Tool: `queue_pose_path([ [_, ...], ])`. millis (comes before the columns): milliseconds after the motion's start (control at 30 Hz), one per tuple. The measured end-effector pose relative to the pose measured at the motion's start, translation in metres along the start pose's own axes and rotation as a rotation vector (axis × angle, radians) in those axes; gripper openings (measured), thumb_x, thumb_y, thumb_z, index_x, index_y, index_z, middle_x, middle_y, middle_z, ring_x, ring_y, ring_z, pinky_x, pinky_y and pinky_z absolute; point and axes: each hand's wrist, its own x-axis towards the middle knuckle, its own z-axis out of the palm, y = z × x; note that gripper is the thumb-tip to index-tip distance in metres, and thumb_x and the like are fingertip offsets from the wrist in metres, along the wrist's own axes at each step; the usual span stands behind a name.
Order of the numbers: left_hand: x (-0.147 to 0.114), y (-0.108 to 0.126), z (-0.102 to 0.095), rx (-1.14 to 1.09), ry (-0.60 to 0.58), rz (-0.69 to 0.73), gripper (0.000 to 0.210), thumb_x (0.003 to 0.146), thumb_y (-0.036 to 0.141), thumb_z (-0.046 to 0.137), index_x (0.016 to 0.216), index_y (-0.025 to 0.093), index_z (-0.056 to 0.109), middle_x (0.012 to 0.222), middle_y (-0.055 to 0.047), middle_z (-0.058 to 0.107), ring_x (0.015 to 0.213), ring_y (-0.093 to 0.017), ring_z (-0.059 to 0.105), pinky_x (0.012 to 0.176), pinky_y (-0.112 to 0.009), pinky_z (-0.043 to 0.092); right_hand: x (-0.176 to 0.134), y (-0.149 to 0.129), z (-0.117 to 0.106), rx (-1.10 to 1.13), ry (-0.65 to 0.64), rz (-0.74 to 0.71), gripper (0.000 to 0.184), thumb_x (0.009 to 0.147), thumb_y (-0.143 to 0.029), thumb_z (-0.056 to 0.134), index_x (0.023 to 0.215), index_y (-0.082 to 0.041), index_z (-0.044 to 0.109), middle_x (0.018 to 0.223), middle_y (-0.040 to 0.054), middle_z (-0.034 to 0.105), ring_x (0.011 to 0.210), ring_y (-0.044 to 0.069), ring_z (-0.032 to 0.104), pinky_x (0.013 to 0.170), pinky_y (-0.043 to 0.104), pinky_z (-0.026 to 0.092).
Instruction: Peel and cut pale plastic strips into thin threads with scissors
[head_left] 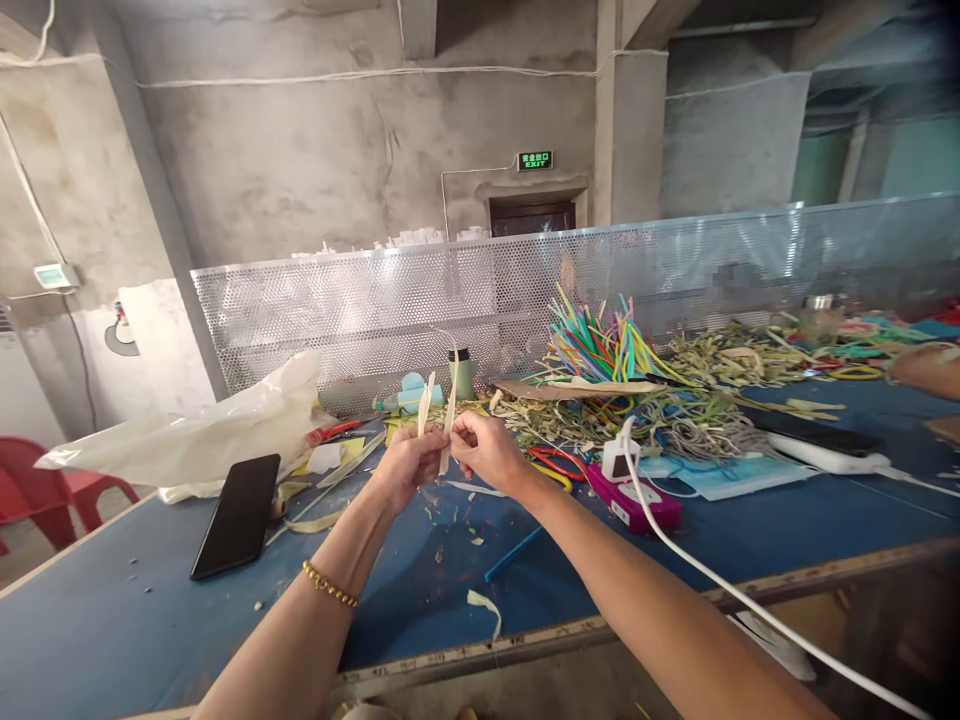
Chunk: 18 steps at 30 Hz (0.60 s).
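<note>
1. In the head view, my left hand (pixel 411 465) and my right hand (pixel 484 448) meet above the blue tabletop (pixel 292 640), just beyond its bare middle.
2. My left hand is curled, thumb and fingers pinching a pale, dry, leaf-like strip (pixel 425 402) that stands up from my grip.
3. My right hand pinches a second pale, narrow strip (pixel 451 400), upright just beside the first; its lower end shows between my hands. I cannot tell whether the two strips touch inside my fingers.
4. A gold beaded bracelet (pixel 330 585) circles my left wrist.
5. To the left lie a flat black smartphone (pixel 236 515) and a translucent whitish plastic bag (pixel 217 428).
6. Beyond my hands stands a green bottle with a black lid (pixel 460 376), in front of a perforated metal panel (pixel 360 310).
7. Nearer me, a thin blue stick (pixel 513 556) and a curled pale scrap (pixel 486 608) lie on the tabletop.
8. To the right are a magenta power block (pixel 637 500) with a white plug and cable, a pale blue face mask (pixel 727 477), and a bundle of many-coloured thin tubes (pixel 600 345) among dry greenish strips.
9. At the far right edge shows another person's arm (pixel 926 371).
</note>
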Motion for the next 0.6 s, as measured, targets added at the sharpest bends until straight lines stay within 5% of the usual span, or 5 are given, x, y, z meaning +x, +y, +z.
queue_pose_path([
  [267, 0.000, 0.000, -0.001, 0.009, 0.019, 0.014, 0.033, 0.059, 0.025, 0.071, 0.057, 0.020, 0.039, 0.042, 0.012, 0.022, 0.035, -0.001, 0.014, 0.039, -0.020, 0.008, 0.005, 0.005, -0.010, -0.084, 0.055, -0.054, 0.007, 0.079, -0.017, 0.052, 0.074, -0.021, 0.051, 0.052, -0.0056, 0.055, 0.040, 0.010, 0.055, 0.042, 0.020, 0.042],
  [400, 0.000, 0.002, -0.004, -0.011, -0.021, 0.026, 0.035, 0.060, 0.024, 0.072, 0.057, 0.020, 0.037, 0.044, 0.012, 0.022, 0.037, -0.002, 0.014, 0.039, -0.021, 0.008, 0.014, 0.009, -0.029, 0.012, 0.212, 0.056, 0.005, 0.079, -0.019, 0.053, 0.073, -0.020, 0.053, 0.052, -0.0049, 0.055, 0.038, 0.011, 0.052, 0.041, 0.021, 0.041],
  [500, 0.000, 0.003, -0.006, -0.046, -0.052, 0.029, 0.037, 0.061, 0.025, 0.073, 0.057, 0.020, 0.037, 0.044, 0.012, 0.020, 0.037, -0.002, 0.014, 0.039, -0.021, 0.009, 0.020, 0.022, -0.043, -0.135, 0.342, 0.223, 0.012, 0.083, -0.022, 0.049, 0.073, -0.018, 0.055, 0.056, -0.0014, 0.057, 0.040, 0.011, 0.051, 0.041, 0.023, 0.040],
  [600, 0.001, 0.003, -0.007, -0.018, -0.058, 0.084, 0.034, 0.065, 0.032, 0.075, 0.061, 0.019, 0.043, 0.043, 0.012, 0.022, 0.037, -0.003, 0.014, 0.039, -0.020, 0.011, 0.019, 0.032, -0.046, -0.305, 0.274, 0.253, 0.012, 0.080, -0.016, 0.053, 0.072, -0.016, 0.062, 0.062, 0.0029, 0.061, 0.052, 0.014, 0.057, 0.052, 0.024, 0.044],
])
